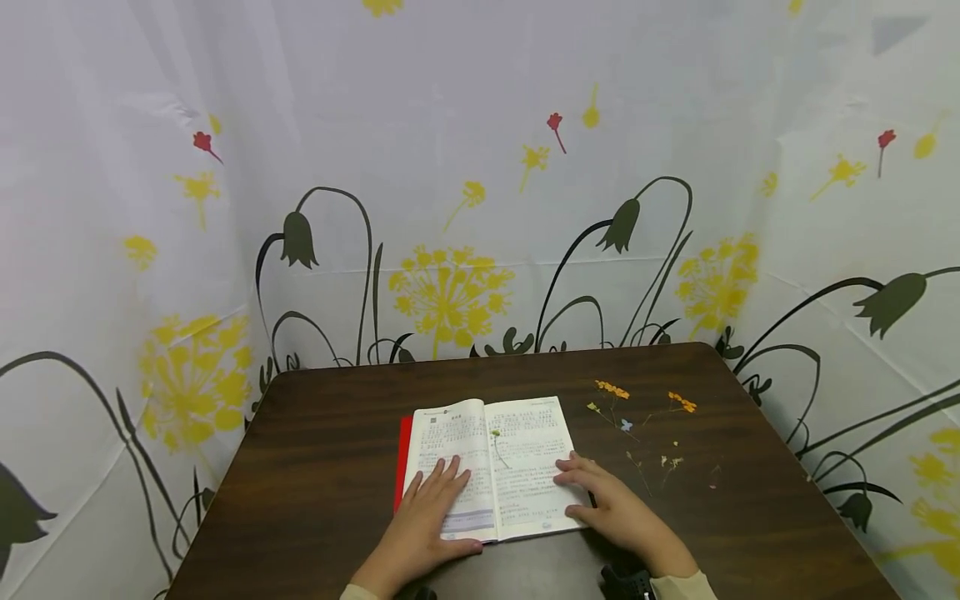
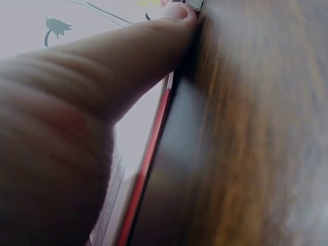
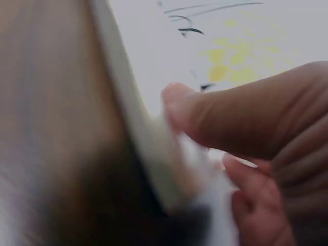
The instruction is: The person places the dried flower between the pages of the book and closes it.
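An open book point(image 1: 525, 492) with printed pages lies on the table, and a red cover edge point(image 1: 402, 462) shows at its left. On the right page, near the fold, is a small pressed flower point(image 1: 496, 434) with a thin stem. My left hand point(image 1: 429, 525) rests flat on the left page, fingers spread, its thumb point(image 2: 148, 36) along the book's near edge. At the right page's outer edge, my right hand point(image 1: 615, 504) touches the paper with loosely bent fingers. Its thumb point(image 3: 220, 118) lies by the near corner; this close view is blurred.
Right of the book, several dried flowers lie on the dark wooden table point(image 1: 322, 467), among them orange sprigs point(image 1: 681, 402), a small blue flower point(image 1: 626, 425) and pale sprigs point(image 1: 670, 463). A flower-patterned curtain point(image 1: 480, 167) hangs behind the table.
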A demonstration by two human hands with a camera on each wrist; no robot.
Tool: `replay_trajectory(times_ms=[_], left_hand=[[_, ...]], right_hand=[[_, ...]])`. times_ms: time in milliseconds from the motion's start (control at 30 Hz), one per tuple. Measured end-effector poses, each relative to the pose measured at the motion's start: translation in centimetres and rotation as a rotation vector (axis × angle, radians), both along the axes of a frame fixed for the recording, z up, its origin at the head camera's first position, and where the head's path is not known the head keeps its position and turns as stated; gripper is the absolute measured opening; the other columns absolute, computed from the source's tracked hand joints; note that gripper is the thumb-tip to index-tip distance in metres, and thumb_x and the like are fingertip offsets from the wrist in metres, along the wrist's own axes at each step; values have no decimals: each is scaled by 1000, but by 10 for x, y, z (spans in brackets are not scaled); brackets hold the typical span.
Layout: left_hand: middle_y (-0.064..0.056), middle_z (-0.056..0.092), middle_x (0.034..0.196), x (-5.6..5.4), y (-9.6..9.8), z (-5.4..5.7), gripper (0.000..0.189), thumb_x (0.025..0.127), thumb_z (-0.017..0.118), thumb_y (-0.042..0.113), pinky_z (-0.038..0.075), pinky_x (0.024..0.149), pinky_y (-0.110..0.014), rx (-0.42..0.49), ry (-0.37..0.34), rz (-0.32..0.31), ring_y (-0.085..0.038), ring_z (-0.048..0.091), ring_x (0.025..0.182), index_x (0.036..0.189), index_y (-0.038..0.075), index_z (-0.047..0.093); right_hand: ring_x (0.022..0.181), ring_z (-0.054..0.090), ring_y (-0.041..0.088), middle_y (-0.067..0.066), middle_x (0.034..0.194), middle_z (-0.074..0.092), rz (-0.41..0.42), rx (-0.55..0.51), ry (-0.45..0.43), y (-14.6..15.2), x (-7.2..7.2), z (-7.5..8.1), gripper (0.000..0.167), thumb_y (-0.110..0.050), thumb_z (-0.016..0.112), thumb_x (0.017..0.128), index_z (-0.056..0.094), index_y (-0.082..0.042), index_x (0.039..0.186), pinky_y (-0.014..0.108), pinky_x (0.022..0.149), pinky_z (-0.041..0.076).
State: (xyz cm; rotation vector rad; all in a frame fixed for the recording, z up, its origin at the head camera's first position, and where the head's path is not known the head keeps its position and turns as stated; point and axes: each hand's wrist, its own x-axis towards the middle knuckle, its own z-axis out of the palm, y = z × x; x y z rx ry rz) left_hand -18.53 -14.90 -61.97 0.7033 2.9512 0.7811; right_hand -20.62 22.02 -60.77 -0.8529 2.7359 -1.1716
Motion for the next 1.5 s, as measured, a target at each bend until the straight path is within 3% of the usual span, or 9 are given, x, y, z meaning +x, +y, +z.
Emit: replay_trajectory(times_ms=[133,400,667,800,933,1033,1133,1333,1500], left_hand=[[-8,38,178,-2,1,1,109,79,81,77,20,134,-69,-3,15,4,-38,31,167,165,19,48],[-8,39,178,1,2,-3,109,78,82,77,20,133,-70,3,13,12,-37,31,167,165,20,48],[-8,38,178,0,4,-1,108,79,81,78,21,133,-70,-9,16,7,-37,31,167,165,21,48],[-8,38,178,-2,5,0,109,79,82,76,20,133,-70,-7,12,10,-37,30,168,166,21,47],[-8,38,178,-2,6,2,109,78,84,74,20,133,-71,-4,8,15,-37,29,168,166,21,47],[-9,38,178,-2,6,3,109,78,84,74,20,133,-71,-5,2,15,-38,30,168,166,20,47],[-9,38,178,-2,6,4,109,78,83,75,20,133,-71,-6,-3,15,-38,30,167,166,20,47],[-10,38,177,-2,5,5,109,79,83,74,20,133,-71,-8,4,16,-38,30,167,166,19,47],[-11,40,177,1,4,5,108,79,84,72,21,132,-71,-7,22,8,-39,31,167,165,18,49]], right_hand=[[159,40,48,9,165,56,11,-16,-97,12,-1,5,47,-12,81,97,71,-14,143,21,125,41],[158,44,44,5,165,57,19,18,-124,17,-3,6,45,-5,75,100,70,-16,144,31,126,45],[158,41,48,8,167,54,56,-15,-136,21,-2,7,48,-6,76,99,68,-14,145,20,123,40],[151,52,44,10,160,60,42,-33,-53,16,-3,4,44,-1,78,96,71,-11,138,18,117,46],[139,62,37,9,145,68,-32,-29,131,3,-5,-1,40,4,84,89,74,-15,123,38,115,54],[139,58,40,14,145,66,-140,-20,238,-7,-4,-2,42,0,89,84,73,-22,116,60,113,46],[142,52,44,20,152,59,-220,-75,246,-15,-2,0,49,-4,91,84,71,-21,125,61,108,39],[145,54,51,27,167,42,-172,-552,-90,-30,0,10,69,-7,69,106,34,-7,165,29,108,56],[149,44,39,24,174,27,-290,-857,-480,-45,4,14,66,-30,52,116,19,-11,170,22,100,53]])
